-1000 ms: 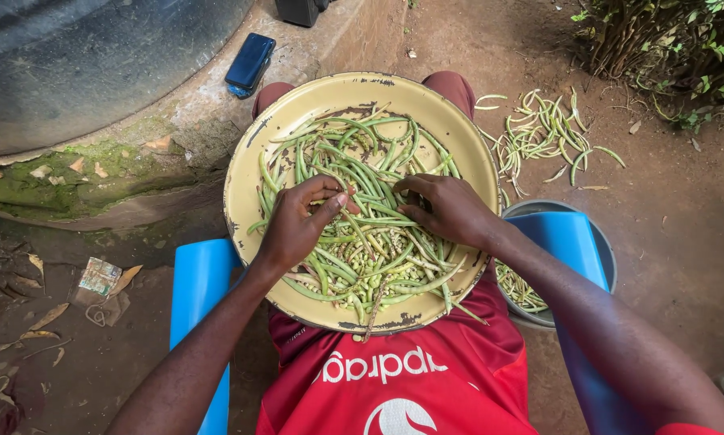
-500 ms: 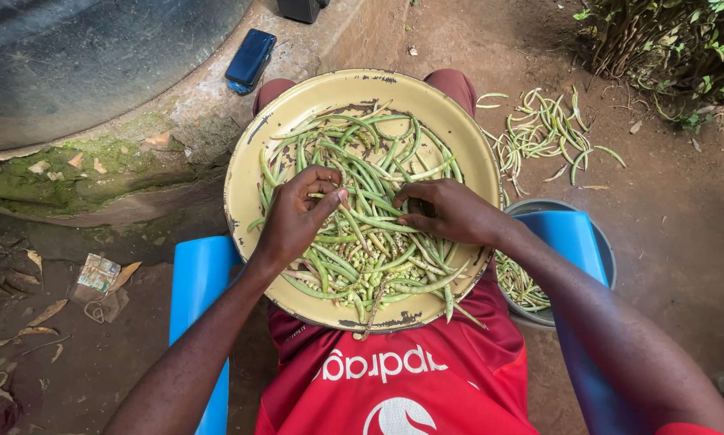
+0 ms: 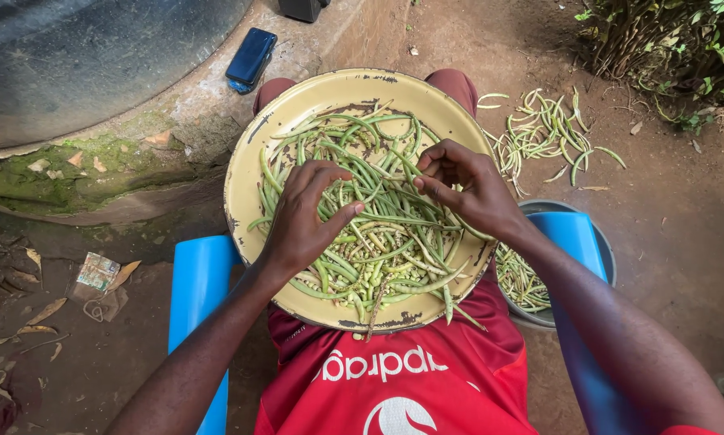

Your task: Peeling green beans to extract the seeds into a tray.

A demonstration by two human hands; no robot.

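Both hands rest on a heap of bean pods (image 3: 378, 234) in one round yellow plate (image 3: 249, 153) on the person's lap. The left hand (image 3: 302, 213) lies spread, palm down, at the heap's left; the right hand (image 3: 467, 189) pinches a pod at its right. One grey bowl (image 3: 605, 250) sits beside the plate's right edge. Pods, too many to count, also lie in a loose pile (image 3: 547, 133) on the ground beyond.

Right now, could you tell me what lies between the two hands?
In the head view, green bean pods in the yellow dish lie between the left hand and right hand.
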